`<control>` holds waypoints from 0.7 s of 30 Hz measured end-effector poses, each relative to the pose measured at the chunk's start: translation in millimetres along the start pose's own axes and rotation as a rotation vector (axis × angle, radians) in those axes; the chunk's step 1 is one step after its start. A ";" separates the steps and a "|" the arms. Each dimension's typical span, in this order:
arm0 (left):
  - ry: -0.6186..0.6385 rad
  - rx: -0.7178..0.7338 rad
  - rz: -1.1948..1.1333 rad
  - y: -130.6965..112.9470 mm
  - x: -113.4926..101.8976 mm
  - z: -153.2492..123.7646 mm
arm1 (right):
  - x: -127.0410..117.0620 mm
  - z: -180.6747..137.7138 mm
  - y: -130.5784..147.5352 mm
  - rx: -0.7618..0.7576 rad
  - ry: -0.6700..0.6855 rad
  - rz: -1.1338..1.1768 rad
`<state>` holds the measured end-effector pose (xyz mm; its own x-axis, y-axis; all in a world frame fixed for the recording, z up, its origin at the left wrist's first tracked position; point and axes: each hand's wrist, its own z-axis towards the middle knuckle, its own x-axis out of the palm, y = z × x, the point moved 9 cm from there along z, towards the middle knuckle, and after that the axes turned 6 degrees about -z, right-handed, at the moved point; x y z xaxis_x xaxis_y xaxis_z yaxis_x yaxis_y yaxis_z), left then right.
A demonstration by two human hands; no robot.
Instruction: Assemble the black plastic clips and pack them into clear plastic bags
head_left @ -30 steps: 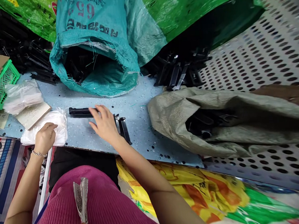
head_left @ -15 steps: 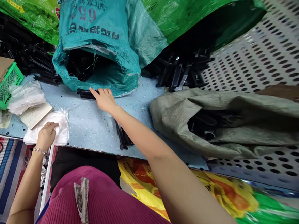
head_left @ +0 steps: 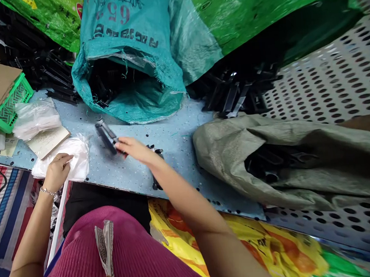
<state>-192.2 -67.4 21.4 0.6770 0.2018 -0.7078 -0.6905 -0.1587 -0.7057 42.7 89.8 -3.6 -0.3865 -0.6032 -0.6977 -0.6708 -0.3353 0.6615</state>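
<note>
My right hand (head_left: pixel 131 149) grips one end of a long black plastic part (head_left: pixel 106 135), smeared by motion, above the blue speckled tabletop (head_left: pixel 127 172). Another black part (head_left: pixel 157 180) lies partly hidden beneath my right forearm. On the left, my left hand (head_left: pixel 58 169) rests over a stack of thin white plastic bags (head_left: pixel 80 156). Its fingers are closed, pinching at the top bag. Behind my right hand, a teal woven sack (head_left: pixel 132 104) gapes open with black parts inside.
Bundled clear bags (head_left: pixel 38 119) sit on a small board (head_left: pixel 50 141) beside a green basket (head_left: pixel 14 102). More black parts pile up at the back left (head_left: pixel 47 68) and under a green sack (head_left: pixel 264 10). A grey sack (head_left: pixel 217 140) lies open at right.
My right hand has come away from the teal sack's mouth toward me, carrying the black part, which has swung from lying crosswise to slanting. My left hand stays at the bags.
</note>
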 end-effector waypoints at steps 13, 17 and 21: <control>0.072 0.462 0.147 -69.3 11.8 -53.1 | 142.8 -41.0 47.0 0.181 0.376 1.220; 0.195 0.576 0.044 -94.8 39.7 -75.6 | 145.8 -48.8 49.0 0.250 0.283 1.451; 0.181 0.538 0.127 -91.9 49.5 -66.8 | 137.3 -66.7 63.7 0.146 0.185 1.385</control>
<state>-78.3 -107.4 49.0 0.5806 0.0369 -0.8133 -0.7692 0.3522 -0.5332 -10.9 -62.6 -38.9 -0.6989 -0.4673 0.5415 0.1173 0.6719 0.7313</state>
